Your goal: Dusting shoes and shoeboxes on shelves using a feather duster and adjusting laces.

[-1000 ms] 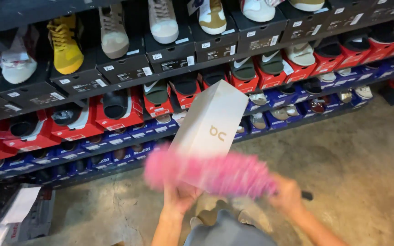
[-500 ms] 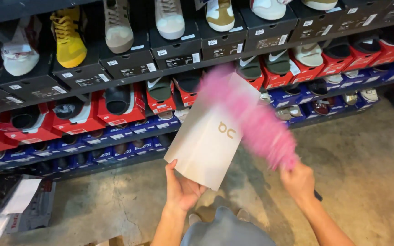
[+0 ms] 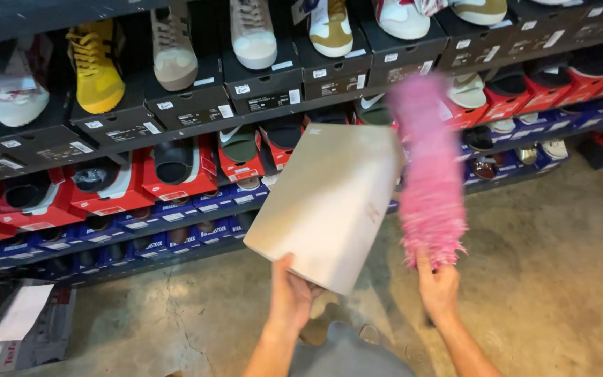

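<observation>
My left hand (image 3: 293,297) grips the lower corner of a white shoe box (image 3: 326,202), held tilted in front of me. My right hand (image 3: 439,287) holds the handle of a fluffy pink duster (image 3: 427,171), which points upward along the box's right edge and looks blurred. Both forearms reach up from the bottom of the view.
Shelves (image 3: 176,132) of black, red and blue shoe boxes with display shoes and sandals on top fill the background, among them a yellow sneaker (image 3: 95,66). A concrete floor (image 3: 560,279) lies below. Papers and a bag (image 3: 22,324) sit at the lower left.
The duster swung from lying across the box's lower front to standing upright at its right side. The box turned, so its plain face shows.
</observation>
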